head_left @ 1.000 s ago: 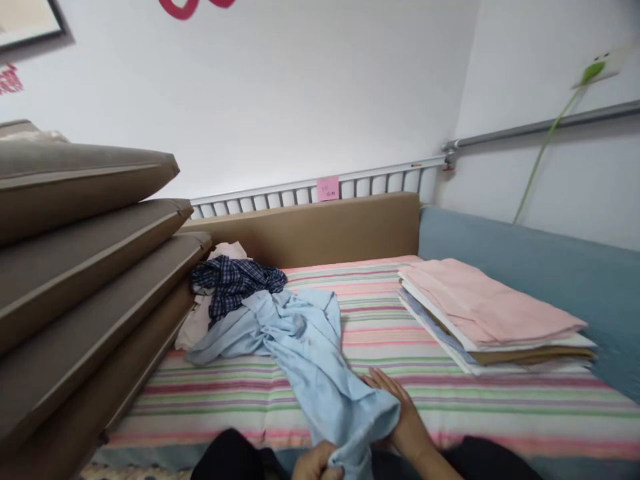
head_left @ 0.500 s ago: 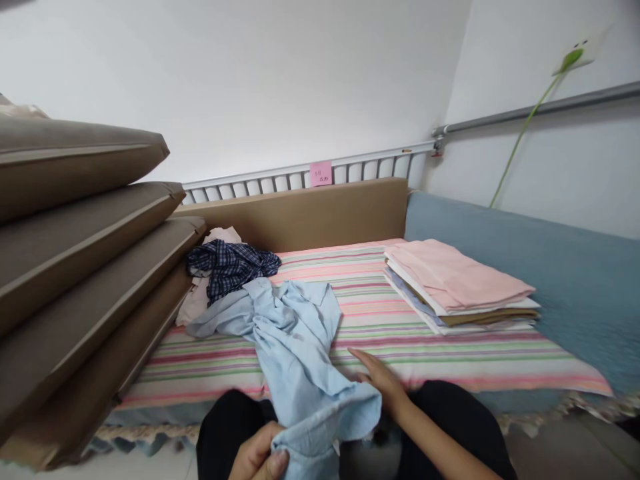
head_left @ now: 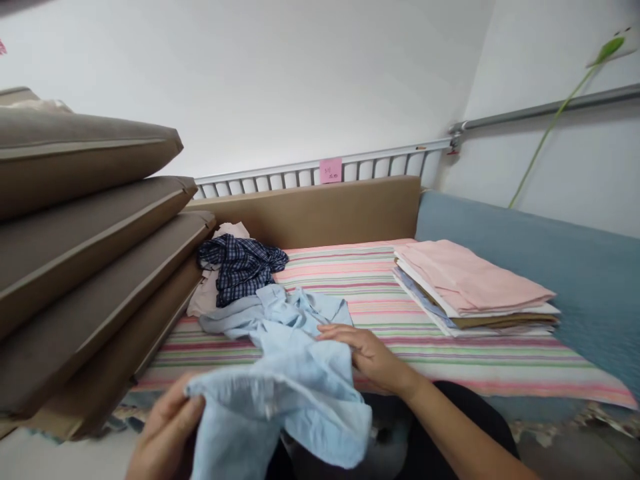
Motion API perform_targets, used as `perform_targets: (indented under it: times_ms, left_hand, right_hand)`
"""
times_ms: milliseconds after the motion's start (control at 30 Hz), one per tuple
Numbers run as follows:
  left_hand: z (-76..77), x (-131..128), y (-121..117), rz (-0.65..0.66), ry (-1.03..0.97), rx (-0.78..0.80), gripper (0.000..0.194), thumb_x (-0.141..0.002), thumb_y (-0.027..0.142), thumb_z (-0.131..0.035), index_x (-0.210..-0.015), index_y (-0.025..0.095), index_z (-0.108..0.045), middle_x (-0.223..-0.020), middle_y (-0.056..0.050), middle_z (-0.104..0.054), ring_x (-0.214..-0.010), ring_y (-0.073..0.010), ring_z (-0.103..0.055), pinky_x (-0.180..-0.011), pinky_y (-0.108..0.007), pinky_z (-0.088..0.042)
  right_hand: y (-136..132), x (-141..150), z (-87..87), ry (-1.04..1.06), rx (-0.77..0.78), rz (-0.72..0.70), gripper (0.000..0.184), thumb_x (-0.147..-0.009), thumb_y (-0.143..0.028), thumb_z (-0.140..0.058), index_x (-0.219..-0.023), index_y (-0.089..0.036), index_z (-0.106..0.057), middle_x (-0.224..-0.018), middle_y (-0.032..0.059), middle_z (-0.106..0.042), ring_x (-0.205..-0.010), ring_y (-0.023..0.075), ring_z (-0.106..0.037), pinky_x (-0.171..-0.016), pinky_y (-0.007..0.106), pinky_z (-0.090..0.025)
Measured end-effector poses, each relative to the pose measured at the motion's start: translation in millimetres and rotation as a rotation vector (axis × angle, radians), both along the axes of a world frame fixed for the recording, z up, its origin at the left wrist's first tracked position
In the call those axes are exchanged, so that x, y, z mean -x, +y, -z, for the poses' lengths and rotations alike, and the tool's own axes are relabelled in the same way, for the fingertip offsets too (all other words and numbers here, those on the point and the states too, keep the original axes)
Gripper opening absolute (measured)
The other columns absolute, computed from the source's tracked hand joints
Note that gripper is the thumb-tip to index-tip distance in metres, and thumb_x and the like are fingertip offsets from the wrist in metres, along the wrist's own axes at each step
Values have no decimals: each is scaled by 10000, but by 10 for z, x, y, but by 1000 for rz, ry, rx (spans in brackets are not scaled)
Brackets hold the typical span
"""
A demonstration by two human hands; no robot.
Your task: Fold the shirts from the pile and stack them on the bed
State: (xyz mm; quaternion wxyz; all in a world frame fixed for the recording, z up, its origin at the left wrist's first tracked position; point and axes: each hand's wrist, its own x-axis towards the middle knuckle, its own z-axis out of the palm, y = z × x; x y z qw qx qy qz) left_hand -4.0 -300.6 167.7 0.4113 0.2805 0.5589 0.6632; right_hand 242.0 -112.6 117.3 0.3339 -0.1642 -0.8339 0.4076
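A light blue shirt (head_left: 305,363) lies rumpled across the near part of the striped sheet, and its near end hangs over the edge above my knees. My left hand (head_left: 167,430) pinches the cloth's edge at lower left, thumb on the near side. With fingers stretched out, my right hand (head_left: 370,353) rests against the shirt's right side. Behind the shirt, a crumpled dark plaid shirt (head_left: 243,263) sits on some pale pink cloth (head_left: 205,297).
A stack of folded clothes (head_left: 475,280), pink on top, lies on the right of the striped sheet (head_left: 375,287). Several large brown cushions (head_left: 90,230) are piled on the left. A brown board-like cushion (head_left: 320,217) stands along the back, before a white radiator (head_left: 280,179).
My left hand has moved left and up, spreading the shirt's near end. My right hand has come up and left onto the shirt. The view has shifted slightly.
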Motion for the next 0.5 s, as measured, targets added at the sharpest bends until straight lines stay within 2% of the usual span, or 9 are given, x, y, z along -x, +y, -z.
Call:
perform_targets:
  times_ms: [67,133,200,300,400,500]
  left_hand:
    - [-87,94,302,-54,1,-43,389,-562,376,-777,-886,193,-665,-686,4,-660,-591,-137,-570,-541,-207,-428]
    - [-25,104,712,61,-38,-33,383,-619,326,-748,-959,183,-644,-727,-3,-680,-613,-136,-595,-572,-210,-448]
    - [181,47,1126,217,-154,99,312,-693,267,-684,-975,149,-626,-708,-23,-683,-585,-142,-599,-574,-229,-454]
    - [605,-56,1546,285,-277,262,258,-762,237,-596,-990,117,-596,-691,-45,-681,-545,-154,-590,-556,-254,-445]
    - [937,-56,1644,359,-305,251,278,-782,327,-586,-977,130,-587,-738,-49,-681,-593,-156,-599,-581,-258,-441]
    - [1137,18,1530,474,-314,185,327,-762,433,-606,-949,165,-594,-797,-30,-671,-681,-148,-603,-657,-267,-446]
  right_hand:
    - [-45,-76,-106,158,270,46,281,-861,-388,-519,-1005,-214,-686,-1026,45,-697,-990,221,-616,-895,337,-464]
    - [-51,-102,-63,360,605,147,294,-822,-430,-573,-961,-198,-687,-962,41,-713,-929,208,-641,-847,307,-491]
    - [-22,-92,98,496,936,224,293,-799,-401,-608,-968,-172,-677,-960,65,-716,-957,208,-643,-873,311,-489]
    - [44,-98,427,501,1318,244,311,-828,-337,-571,-1041,-123,-643,-960,111,-714,-951,218,-657,-881,348,-499]
    - [86,-162,691,505,1466,284,336,-863,-320,-518,-1099,-97,-604,-926,124,-719,-892,225,-677,-828,362,-529]
    - [107,-203,826,546,1481,344,330,-862,-291,-523,-1121,-95,-582,-891,118,-724,-855,224,-685,-776,350,-548]
